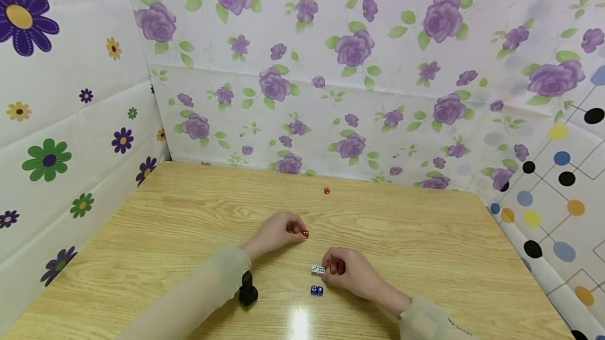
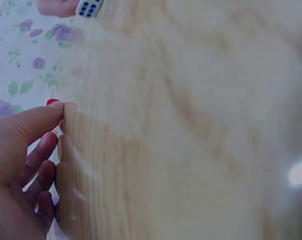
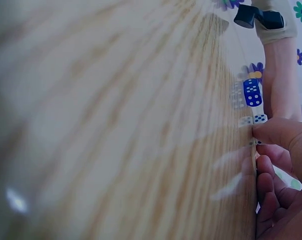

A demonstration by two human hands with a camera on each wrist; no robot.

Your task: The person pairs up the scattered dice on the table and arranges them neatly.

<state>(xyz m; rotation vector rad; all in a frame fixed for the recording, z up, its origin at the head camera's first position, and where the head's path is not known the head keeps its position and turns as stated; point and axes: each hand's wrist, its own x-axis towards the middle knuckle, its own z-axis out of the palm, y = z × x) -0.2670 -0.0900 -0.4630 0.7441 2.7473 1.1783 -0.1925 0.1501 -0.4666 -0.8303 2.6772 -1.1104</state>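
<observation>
My left hand point(image 1: 279, 232) pinches a red die point(image 1: 305, 234) between thumb and fingertip, down at the tabletop. In the left wrist view only a red sliver of that die point(image 2: 52, 101) shows past the thumb. My right hand point(image 1: 352, 271) pinches the right one of two white dice point(image 1: 314, 269), which stand side by side. The right wrist view has the thumb partly hiding the white dice point(image 3: 260, 118). Nearer to me sits a touching pair of blue dice point(image 1: 316, 290). Another red die point(image 1: 326, 190) lies alone toward the back.
The wooden table point(image 1: 402, 214) reflects a bright light near its front. A floral cloth point(image 1: 302, 119) hangs behind it, with patterned cloths at both sides. A black device point(image 1: 247, 290) is strapped at the left sleeve.
</observation>
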